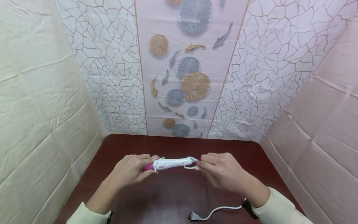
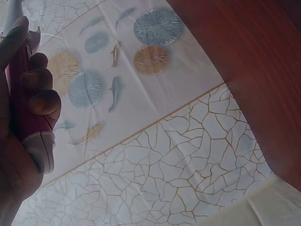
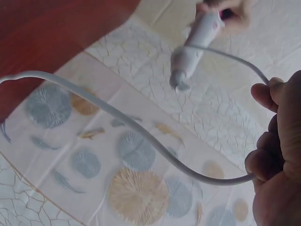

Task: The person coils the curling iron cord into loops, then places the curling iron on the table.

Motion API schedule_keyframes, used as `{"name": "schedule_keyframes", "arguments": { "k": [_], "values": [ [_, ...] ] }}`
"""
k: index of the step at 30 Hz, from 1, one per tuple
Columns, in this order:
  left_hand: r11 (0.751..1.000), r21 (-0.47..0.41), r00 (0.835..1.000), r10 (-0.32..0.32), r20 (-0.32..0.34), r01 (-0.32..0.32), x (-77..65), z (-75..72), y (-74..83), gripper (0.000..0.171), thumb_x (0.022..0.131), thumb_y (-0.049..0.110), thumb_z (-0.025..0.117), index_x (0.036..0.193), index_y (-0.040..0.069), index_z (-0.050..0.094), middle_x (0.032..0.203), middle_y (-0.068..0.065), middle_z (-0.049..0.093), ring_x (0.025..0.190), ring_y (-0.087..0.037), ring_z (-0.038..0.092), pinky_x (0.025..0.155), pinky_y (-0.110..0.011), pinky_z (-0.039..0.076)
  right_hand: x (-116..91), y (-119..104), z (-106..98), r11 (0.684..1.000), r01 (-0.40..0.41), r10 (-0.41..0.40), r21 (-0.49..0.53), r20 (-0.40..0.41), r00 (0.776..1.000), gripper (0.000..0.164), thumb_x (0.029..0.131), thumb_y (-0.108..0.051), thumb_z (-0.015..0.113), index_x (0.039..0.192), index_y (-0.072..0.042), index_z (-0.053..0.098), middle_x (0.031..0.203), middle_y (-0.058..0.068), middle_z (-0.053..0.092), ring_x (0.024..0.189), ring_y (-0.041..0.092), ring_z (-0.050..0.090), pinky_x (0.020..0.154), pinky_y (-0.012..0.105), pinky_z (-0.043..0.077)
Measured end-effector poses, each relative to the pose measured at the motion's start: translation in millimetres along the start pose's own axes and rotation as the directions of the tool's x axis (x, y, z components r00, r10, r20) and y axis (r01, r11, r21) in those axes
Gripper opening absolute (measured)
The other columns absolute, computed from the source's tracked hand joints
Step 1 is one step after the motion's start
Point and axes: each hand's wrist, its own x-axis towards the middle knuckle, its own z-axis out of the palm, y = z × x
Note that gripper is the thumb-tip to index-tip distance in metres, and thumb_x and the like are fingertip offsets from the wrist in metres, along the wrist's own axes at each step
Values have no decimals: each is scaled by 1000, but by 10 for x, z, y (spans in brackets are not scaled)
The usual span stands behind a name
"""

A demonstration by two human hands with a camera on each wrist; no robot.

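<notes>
Gripping with the left hand (image 1: 133, 168) the magenta handle (image 1: 148, 167) of a slim white-and-magenta plastic wand (image 1: 174, 163), held above the dark red-brown wooden table (image 1: 165, 199). Clutching with the right hand (image 1: 223, 171) its thin white cord (image 3: 141, 131), just beyond the wand's white end. Probably light, rigid and rather slick, with a pliable cord; best taken round the magenta handle.

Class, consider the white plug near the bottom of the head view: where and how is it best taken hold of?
Probably by the plug's white body, pinched across its near and far sides, coming from above. Its prongs point to the picture's left and the cord leaves to the right; nothing covers the body in that view.
</notes>
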Motion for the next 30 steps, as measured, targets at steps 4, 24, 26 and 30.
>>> {"name": "schedule_keyframes", "arguments": {
  "k": [4, 24, 26, 30],
  "values": [
    [1000, -14, 1000, 20, 11, -20, 27, 0, 39, 49, 87, 40, 94, 133, 27, 79, 85, 17, 64, 65, 3, 45, 61, -21, 45, 8, 117, -21, 998, -55, 55, -28, 18, 998, 31, 116, -22, 50, 96, -12, 72, 81, -6, 55, 62, 7, 47, 49, 22, 40],
    [983, -32, 982, 180, -54, -182, 114, -70, 231, 49, 88, 40, 93, 132, 27, 77, 80, 17, 61, 60, 6, 30, 56, -12, 36, -153, 682, 315, 943, -326, 325, -66, -23, 945, 23, 85, -9, 91, 94, -12, 70, 84, -1, 67, 55, 14, 58, 48, 35, 48],
    [982, -33, 981, 184, -64, -187, 124, -89, 246, 49, 88, 40, 93, 133, 27, 76, 79, 17, 61, 60, 6, 29, 56, -12, 35, -177, 719, 364, 925, -375, 374, -63, -29, 927, 29, 79, -11, 96, 91, -13, 70, 81, -2, 65, 54, 12, 54, 48, 34, 46],
    [980, -48, 979, 186, -88, -191, 136, -108, 257, 49, 88, 39, 93, 132, 26, 76, 79, 17, 62, 61, 7, 31, 56, -11, 37, -211, 772, 456, 910, -414, 414, 24, -28, 910, 22, 84, -3, 92, 90, -14, 74, 82, -2, 65, 58, 9, 54, 53, 29, 46]
  ]
}}
